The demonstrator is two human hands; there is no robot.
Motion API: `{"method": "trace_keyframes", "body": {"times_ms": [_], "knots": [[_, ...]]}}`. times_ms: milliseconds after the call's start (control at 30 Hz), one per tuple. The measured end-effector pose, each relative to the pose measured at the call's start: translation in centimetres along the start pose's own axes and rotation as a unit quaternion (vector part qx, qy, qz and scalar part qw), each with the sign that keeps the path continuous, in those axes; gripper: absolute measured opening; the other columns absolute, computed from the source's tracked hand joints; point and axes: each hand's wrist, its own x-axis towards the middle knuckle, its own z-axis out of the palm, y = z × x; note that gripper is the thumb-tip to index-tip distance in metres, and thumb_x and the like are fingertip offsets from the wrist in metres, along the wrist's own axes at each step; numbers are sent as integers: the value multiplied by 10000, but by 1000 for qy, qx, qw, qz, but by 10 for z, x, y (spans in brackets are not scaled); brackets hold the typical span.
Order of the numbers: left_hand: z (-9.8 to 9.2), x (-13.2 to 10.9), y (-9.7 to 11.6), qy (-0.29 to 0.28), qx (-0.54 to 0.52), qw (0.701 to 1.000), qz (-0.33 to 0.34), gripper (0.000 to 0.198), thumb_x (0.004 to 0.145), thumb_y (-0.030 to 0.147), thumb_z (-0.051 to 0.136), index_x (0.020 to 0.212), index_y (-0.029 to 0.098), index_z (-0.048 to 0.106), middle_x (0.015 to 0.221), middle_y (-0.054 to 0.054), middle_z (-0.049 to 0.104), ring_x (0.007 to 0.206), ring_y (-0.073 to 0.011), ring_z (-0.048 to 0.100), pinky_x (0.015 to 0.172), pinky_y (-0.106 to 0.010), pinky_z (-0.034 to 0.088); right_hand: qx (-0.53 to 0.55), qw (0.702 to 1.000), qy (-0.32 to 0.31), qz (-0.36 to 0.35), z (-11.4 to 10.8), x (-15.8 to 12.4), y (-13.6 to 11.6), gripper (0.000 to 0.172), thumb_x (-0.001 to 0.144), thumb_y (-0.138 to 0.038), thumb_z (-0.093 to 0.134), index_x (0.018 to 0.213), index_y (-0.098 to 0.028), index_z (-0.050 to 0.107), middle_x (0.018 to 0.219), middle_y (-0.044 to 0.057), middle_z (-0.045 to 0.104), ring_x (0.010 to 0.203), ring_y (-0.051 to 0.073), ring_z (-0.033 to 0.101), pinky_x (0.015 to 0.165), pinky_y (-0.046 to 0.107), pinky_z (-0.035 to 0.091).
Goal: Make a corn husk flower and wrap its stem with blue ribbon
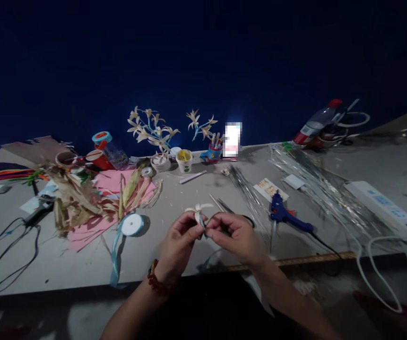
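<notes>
Both of my hands meet over the table's front middle. Pinched in my left hand (185,233) is a small pale flower (198,214), its petals spread above the fingertips. My right hand (232,234) is closed with thumb and forefinger together at the flower's base, where a bit of blue ribbon shows; what exactly it grips is too small to make out. A roll of light blue ribbon (133,225) lies left of my hands, its loose end hanging over the front edge. Scissors, partly hidden, lie behind my right hand.
Dried husks (79,200) on pink paper stand left. A blue glue gun (288,215), thin wires (247,186) and plastic-wrapped bundles lie right. Flower sprays (150,127), cups (184,161), a lit phone (232,140) and a bottle (315,125) line the back.
</notes>
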Motion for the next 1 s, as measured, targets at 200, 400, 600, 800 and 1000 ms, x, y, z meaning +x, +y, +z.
{"method": "trace_keyframes", "body": {"times_ms": [200,400,600,800,1000], "knots": [[-5,-3,2,38,79,995,48,177,746,258,821,747,166,670,753,-4,610,720,-131,538,700,-247,444,-98,993,23,-55,3,-3,-5,131,833,-246,659,713,-195,645,651,-16,645,601,127,568,595,233,430],[-9,-5,12,-29,84,996,22,161,781,249,790,740,151,669,736,-13,593,654,-114,483,620,-234,388,-11,999,-46,-10,-3,-2,-5,97,834,-262,684,773,-188,669,707,-2,668,668,138,598,646,243,459],[-6,-6,13,-62,44,997,-19,175,780,273,790,748,127,700,752,-22,586,642,-103,463,589,-225,361,122,988,-62,77,-1,-2,4,266,742,-393,791,762,-175,640,688,-17,598,633,116,529,599,230,413],[-3,-6,13,-51,39,998,-28,175,752,276,813,732,144,701,741,-25,600,659,-116,470,612,-237,370,165,977,-73,116,1,-5,7,330,721,-443,810,751,-167,631,620,-56,479,537,72,365,493,209,289],[-3,-2,12,-68,67,995,-29,211,761,318,808,733,141,696,754,-34,604,671,-124,481,653,-253,398,157,981,-47,100,1,-7,5,370,724,-497,791,695,-174,612,583,-61,448,513,73,352,474,211,291]]}}
